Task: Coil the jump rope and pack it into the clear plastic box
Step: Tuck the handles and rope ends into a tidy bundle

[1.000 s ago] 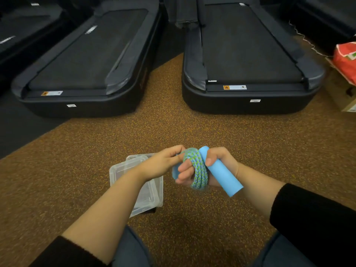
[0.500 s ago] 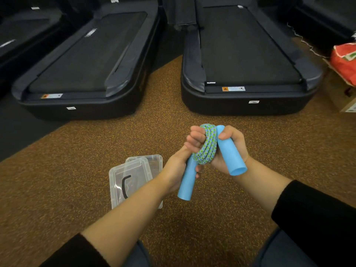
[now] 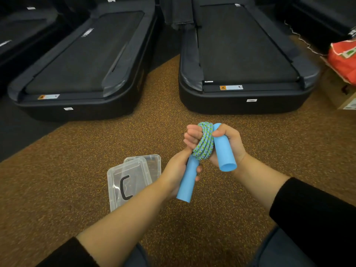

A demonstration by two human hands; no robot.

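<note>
1. Head view, grip. Left hand [image 3: 178, 170] closed around one blue handle [image 3: 186, 182], thumb side up, lower end of the handle sticking out below the fist toward the camera. Right hand [image 3: 226, 143] wrapped around the second blue handle [image 3: 224, 151], open tube end facing down and toward the camera.
2. Head view, rope against the grip. Coiled rope [image 3: 204, 143] bunched between the two handles, looped over the curled fingers [image 3: 192, 135] of the right hand and pressed against the right handle. Coil sits directly above the left fist, touching the top of the left handle.
3. Head view, look of the rope. Braided cord, green and blue pattern, several turns stacked tight in a compact bundle. Handles smooth, light blue, cylindrical, hollow at the visible end.
4. Head view, box. Clear plastic box [image 3: 152, 162] on the brown speckled floor [image 3: 77, 170], left of and below the hands, apart from the rope. Clear lid [image 3: 125, 182] with a black handle leaning across the box, nearer the camera; left forearm crossing its lower corner.
5. Head view, surroundings. Two black treadmills [image 3: 244, 54] at the far side of the floor; red bag [image 3: 344, 58] on a cardboard box at the right edge.
</note>
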